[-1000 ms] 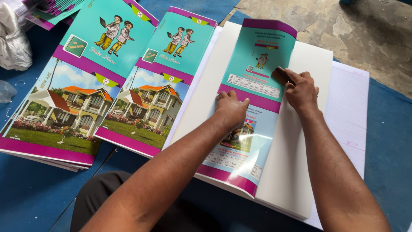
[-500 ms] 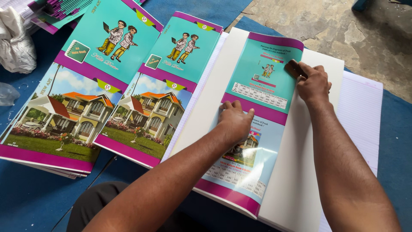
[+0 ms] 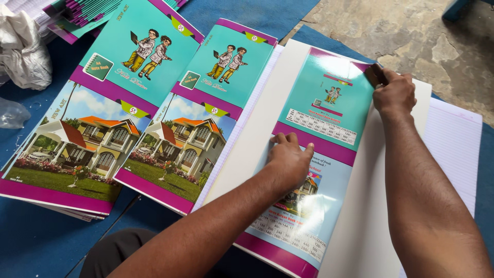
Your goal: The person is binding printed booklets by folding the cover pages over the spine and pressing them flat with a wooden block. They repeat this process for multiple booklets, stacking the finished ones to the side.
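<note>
1. Left hand: laid palm-down with the fingers spread flat on the glossy teal-and-magenta printed cover sheet. It holds nothing; it pins the sheet by pressure alone.
2. Right hand: fingers pressed together in a pinch on a small dark brown flat rubbing block, which sits at the far right corner of the cover sheet.
3. Location of the cover sheet: it lies face up on a white block of ruled paper pages, near its left edge. The block rests on the blue floor covering, beside rough stone flooring.
4. Judged good practice for the step in hand: keep the left palm steady so the sheet cannot slide, hold the block flat rather than on its edge, and press evenly along the sheet's border. A tilted block would likely crease or scuff the gloss.
5. Alignment: the sheet's left edge runs close to parallel with the page block's edge. Whether the two are bonded cannot be told.
6. Adjacent stock: two stacks of finished notebooks with teal covers and house pictures lie to the left, touching side by side. A further heap of teal and purple-edged covers sits at the far left.
7. Containers: none seen. Crumpled white wrapping lies at the left margin; any contents are hidden.
</note>
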